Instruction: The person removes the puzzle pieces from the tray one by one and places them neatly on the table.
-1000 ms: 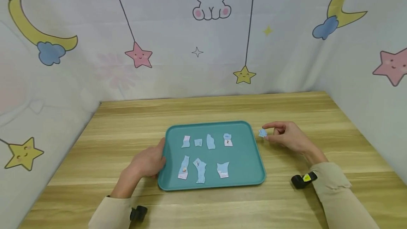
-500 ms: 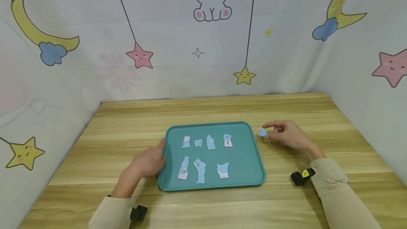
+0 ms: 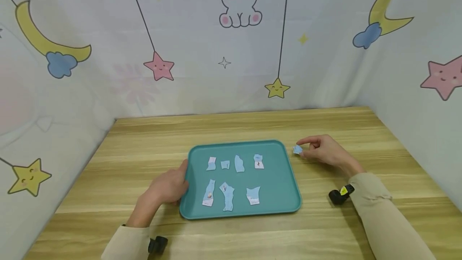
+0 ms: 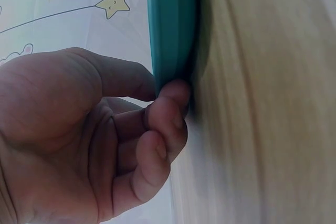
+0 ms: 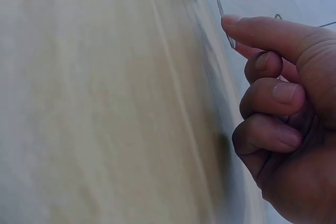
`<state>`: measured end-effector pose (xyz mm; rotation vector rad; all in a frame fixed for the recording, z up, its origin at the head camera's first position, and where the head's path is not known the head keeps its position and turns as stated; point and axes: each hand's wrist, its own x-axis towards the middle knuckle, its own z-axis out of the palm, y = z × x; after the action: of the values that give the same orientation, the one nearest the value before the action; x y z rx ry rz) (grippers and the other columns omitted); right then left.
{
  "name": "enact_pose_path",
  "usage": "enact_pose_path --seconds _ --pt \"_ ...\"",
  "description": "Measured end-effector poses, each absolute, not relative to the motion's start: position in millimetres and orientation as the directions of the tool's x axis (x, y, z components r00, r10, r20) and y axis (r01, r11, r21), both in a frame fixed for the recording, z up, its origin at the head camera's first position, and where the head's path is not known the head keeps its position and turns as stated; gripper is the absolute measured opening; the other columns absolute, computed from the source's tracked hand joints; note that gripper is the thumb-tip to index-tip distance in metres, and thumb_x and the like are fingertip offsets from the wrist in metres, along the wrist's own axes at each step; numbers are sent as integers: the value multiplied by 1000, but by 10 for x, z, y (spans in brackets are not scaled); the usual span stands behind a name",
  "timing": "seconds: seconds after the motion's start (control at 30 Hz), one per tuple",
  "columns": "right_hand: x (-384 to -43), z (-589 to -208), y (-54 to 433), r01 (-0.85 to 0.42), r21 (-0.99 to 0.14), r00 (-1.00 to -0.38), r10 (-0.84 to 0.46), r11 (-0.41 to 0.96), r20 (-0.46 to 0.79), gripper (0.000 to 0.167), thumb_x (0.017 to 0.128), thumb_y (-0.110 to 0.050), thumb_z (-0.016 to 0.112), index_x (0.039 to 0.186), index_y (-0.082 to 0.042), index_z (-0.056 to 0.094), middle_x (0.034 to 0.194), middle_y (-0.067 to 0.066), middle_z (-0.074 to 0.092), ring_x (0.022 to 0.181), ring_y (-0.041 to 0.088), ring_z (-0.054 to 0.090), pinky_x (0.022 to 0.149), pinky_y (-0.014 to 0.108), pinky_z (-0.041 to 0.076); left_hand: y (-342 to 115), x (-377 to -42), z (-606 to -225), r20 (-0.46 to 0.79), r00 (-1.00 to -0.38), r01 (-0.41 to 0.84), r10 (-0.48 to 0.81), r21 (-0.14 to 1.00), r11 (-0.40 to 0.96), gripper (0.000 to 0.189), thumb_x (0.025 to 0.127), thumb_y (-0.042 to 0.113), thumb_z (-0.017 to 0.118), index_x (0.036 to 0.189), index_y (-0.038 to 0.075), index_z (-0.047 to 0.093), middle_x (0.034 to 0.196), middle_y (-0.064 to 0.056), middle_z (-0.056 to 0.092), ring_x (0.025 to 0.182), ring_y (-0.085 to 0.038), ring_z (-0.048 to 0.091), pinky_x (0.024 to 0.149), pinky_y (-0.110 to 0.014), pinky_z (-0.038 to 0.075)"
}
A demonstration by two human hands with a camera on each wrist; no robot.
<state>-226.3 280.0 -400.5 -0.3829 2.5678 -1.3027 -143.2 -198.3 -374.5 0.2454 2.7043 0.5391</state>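
My left hand grips the left rim of a teal tray. In the left wrist view the thumb lies on one side of the tray edge and curled fingers on the other. Beyond the tray's right rim, my right hand pinches a small light-blue puzzle piece between thumb and index finger. Seen edge-on in the right wrist view, that thin piece is held clear of the table, the other fingers curled. Several irregular light-blue pieces lie apart in two rows on the tray, among them a curved piece.
The tray lies on a wood-grain table. A white curtain printed with stars, moons and a rabbit surrounds the table's back and sides. Each wrist wears a black camera, such as the right one.
The head view has tilted slightly upward. My right hand, with the puzzle piece still pinched, has shifted very little toward the tray. The left hand and tray keep their places.
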Motion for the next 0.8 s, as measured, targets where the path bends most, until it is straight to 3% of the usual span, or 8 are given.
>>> enact_pose_path --seconds 0.8 --pt "-2453 -4025 2748 -183 -716 -933 -349 674 -91 39 92 -19 78 129 -4 74 66 -4 45 59 9 39 58 25 34 -1985 -1418 -3756 -311 -921 93 234 408 908 72 103 8 47 164 -12 14 61 -6 59 47 -18 58 52 -32 43"
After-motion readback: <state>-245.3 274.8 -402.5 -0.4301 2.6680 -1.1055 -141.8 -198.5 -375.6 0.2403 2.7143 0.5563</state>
